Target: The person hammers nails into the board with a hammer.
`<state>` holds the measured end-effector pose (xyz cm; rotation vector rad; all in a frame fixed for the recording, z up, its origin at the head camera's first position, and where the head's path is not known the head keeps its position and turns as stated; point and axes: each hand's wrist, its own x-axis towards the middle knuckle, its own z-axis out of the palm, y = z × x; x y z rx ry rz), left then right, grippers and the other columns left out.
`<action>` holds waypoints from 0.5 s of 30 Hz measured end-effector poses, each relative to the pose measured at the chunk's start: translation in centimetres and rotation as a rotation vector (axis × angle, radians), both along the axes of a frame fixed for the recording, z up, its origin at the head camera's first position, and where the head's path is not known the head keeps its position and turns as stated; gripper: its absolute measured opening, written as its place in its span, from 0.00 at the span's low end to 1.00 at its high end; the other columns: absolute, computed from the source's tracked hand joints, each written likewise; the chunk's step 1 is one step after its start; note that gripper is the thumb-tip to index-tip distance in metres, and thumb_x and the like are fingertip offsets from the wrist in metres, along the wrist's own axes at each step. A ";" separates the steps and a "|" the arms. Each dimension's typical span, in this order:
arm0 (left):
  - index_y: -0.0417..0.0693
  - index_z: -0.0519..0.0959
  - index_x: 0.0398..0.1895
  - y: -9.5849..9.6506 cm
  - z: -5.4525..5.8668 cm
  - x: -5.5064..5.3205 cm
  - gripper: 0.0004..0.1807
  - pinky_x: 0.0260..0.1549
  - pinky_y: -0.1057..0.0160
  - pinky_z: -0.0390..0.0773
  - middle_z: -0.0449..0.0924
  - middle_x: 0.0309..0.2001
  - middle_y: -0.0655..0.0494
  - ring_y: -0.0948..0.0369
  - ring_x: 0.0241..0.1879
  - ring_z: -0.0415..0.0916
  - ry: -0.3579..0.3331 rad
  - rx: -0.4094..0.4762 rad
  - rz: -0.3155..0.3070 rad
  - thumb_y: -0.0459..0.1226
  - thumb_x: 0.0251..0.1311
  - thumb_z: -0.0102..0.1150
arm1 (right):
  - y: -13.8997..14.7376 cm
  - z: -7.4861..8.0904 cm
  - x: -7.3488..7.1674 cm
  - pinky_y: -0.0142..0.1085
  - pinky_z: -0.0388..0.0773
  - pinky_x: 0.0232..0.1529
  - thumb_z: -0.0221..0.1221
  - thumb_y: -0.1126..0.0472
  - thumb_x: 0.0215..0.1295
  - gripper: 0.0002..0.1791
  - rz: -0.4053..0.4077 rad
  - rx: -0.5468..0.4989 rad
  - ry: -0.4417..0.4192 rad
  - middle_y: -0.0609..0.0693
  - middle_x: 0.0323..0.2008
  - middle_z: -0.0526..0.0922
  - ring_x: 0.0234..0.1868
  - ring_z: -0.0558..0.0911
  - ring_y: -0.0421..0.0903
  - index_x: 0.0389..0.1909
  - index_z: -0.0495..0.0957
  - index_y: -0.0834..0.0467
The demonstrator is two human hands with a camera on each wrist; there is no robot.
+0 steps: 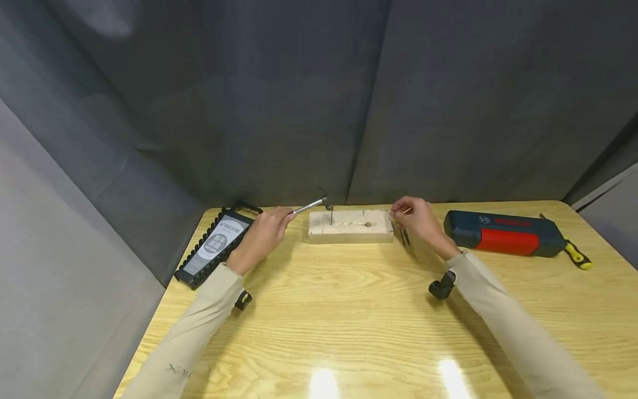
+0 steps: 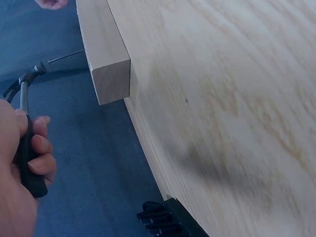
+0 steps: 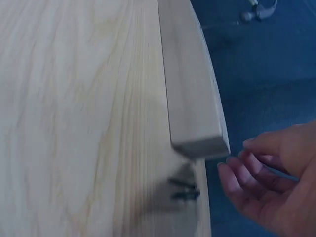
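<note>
My left hand [image 1: 264, 231] grips a small claw hammer [image 1: 308, 206] by its black handle. The hammer head [image 2: 32, 74] hovers close to the top of a nail [image 2: 67, 57], which stands upright in a pale wooden block [image 1: 349, 238]. My right hand [image 1: 420, 220] is by the block's right end, its fingers loosely bent. In the right wrist view the fingertips [image 3: 222, 170] are near the block's end corner, with nothing seen between them. Two small dark slender pieces [image 1: 405, 237] lie on the table beside that end.
On the left lies a black rack with a grey label [image 1: 217, 244]. A dark blue and red Bosch case [image 1: 503, 233] lies at the right, with a yellow-and-black handled screwdriver [image 1: 577, 255] beside it. Grey cloth [image 1: 279, 111] hangs behind the wooden table [image 1: 324, 310].
</note>
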<state>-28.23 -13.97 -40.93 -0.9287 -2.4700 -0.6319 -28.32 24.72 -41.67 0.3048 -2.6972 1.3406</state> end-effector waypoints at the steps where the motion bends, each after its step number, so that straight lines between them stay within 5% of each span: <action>1: 0.33 0.84 0.49 0.0 0.0 0.0 0.12 0.42 0.52 0.87 0.86 0.42 0.43 0.49 0.41 0.86 0.002 -0.002 0.000 0.35 0.79 0.54 | 0.4 -0.1 0.1 0.39 0.87 0.37 0.58 0.67 0.77 0.11 -0.008 0.007 -0.011 0.68 0.45 0.83 0.41 0.85 0.63 0.51 0.80 0.72; 9: 0.32 0.84 0.49 -0.3 0.0 0.1 0.12 0.43 0.53 0.87 0.87 0.43 0.41 0.48 0.42 0.87 0.029 0.006 -0.020 0.34 0.79 0.55 | 3.2 -0.8 0.7 0.36 0.79 0.30 0.61 0.64 0.75 0.11 -0.091 0.151 -0.102 0.65 0.42 0.84 0.35 0.85 0.56 0.48 0.80 0.69; 15: 0.32 0.84 0.49 -0.5 -0.2 0.0 0.12 0.44 0.52 0.87 0.87 0.43 0.41 0.48 0.43 0.87 0.034 0.008 -0.019 0.33 0.78 0.55 | 3.9 -1.5 0.6 0.37 0.74 0.28 0.61 0.66 0.73 0.09 -0.045 0.223 -0.248 0.59 0.28 0.84 0.25 0.78 0.48 0.37 0.83 0.70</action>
